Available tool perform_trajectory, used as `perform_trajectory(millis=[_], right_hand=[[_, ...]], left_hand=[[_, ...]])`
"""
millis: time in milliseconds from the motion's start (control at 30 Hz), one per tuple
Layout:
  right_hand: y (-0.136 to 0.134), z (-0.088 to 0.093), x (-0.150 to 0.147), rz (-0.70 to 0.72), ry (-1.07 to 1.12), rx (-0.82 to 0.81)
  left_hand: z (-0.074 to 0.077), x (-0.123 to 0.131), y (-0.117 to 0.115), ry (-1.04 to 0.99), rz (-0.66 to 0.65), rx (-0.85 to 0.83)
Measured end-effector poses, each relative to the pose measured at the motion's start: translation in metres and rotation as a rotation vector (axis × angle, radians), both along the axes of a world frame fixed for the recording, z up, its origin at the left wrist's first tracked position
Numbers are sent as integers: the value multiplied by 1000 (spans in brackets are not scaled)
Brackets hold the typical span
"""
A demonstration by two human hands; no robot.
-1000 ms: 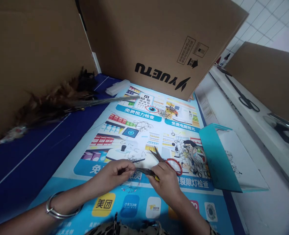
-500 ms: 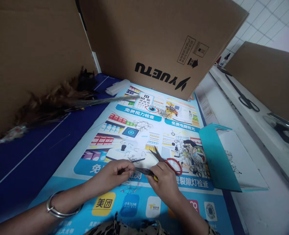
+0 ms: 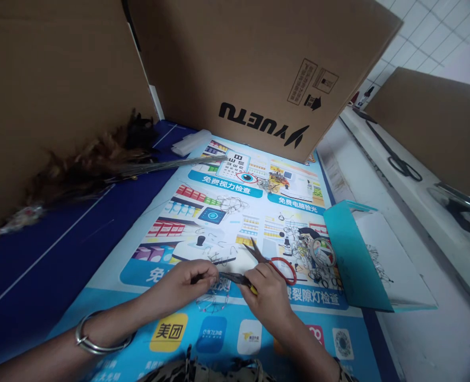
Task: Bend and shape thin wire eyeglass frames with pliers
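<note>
My right hand [image 3: 267, 292] is closed around pliers [image 3: 235, 277] with a yellow-and-black handle, their dark jaws pointing left. The jaw tips meet the fingertips of my left hand [image 3: 197, 280], which is pinched on something too small to make out. Below the fingertips hangs or lies a thin wire piece [image 3: 213, 301] with small coloured beads. Scissors [image 3: 283, 269] with red handles lie just beyond my right hand, blades apart. Small wire pieces [image 3: 217, 254] are scattered beyond my left hand.
A tangled pile of wire pieces [image 3: 304, 249] with a tape roll [image 3: 322, 252] lies at right, beside an open teal box [image 3: 358, 260]. Brown feathers [image 3: 87, 159] lie at left with thin metal rods [image 3: 171, 164]. A large cardboard box [image 3: 259, 69] stands behind.
The beaded wire piece below my fingertips has shifted slightly. Both hands and the pliers hold almost the same position.
</note>
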State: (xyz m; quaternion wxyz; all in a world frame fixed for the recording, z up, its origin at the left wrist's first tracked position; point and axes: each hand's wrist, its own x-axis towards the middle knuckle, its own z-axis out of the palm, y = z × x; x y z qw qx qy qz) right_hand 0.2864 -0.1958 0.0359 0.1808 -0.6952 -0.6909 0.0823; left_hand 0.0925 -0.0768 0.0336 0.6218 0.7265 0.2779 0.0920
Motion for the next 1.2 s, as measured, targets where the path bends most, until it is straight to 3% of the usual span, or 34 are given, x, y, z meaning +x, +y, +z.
perform_trajectory(millis=[967,1200], right_hand=[[1,-1,2,-9,48,10],[1,-4,5,-45,73,86]], left_hand=[[3,-1,1,-12,22,-47],[1,-2,3,-14,67,-69]])
